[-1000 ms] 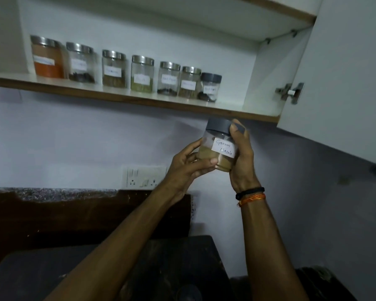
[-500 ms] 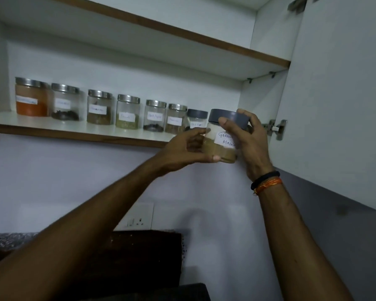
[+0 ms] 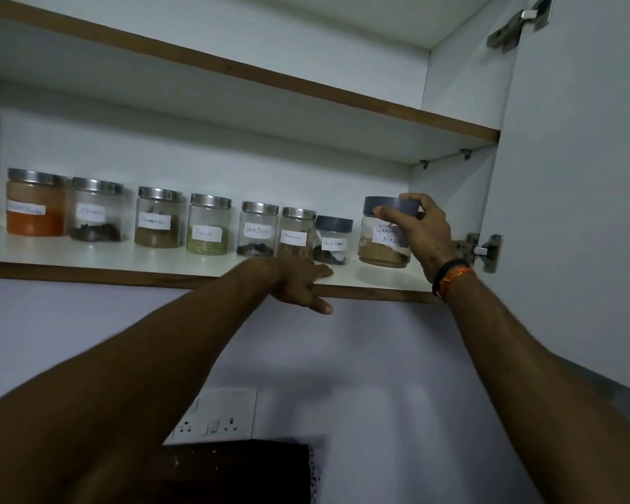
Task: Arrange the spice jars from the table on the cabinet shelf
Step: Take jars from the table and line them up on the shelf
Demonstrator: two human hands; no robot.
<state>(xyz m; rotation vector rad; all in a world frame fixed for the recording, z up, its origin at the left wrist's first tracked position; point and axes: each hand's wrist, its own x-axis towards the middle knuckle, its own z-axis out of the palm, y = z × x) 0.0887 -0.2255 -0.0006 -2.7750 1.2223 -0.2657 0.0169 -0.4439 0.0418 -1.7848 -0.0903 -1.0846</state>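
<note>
We are putting the last spice jar in its place. Our right hand [image 3: 421,227] is wrapped around the clear round jar with the dark grey lid and the "Garam Masala" label [image 3: 382,236]. Our fingers [image 3: 388,212] curl over the lid and down the side nearest the open door. The jar stands upright on the white cabinet shelf with the brown wooden edge [image 3: 182,276], at the end of the row. We cannot tell if its bottom is fully down yet.

Our left hand [image 3: 299,281] holds nothing. It rests open on the shelf edge, below and to the left of the jar we are holding.

The jar looks hard and smooth, so it could slip. It may break if it falls, though we cannot tell if it is glass or plastic. It is only partly filled with brown powder, so we think it is light. The best place to hold it is around the lid and upper side, just as we do now.

Just beside our grip stands a small clear jar with a dark grey lid marked "Black Pepper" [image 3: 332,241], with dark bits at the bottom. Farther from our grip are six clear jars with shiny metal lids. The nearest one [image 3: 296,232] holds something brown, then come black pepper [image 3: 257,230], green fennel [image 3: 209,224], brown powder [image 3: 158,218], dark cloves [image 3: 96,211] and orange powder [image 3: 36,203].
</note>
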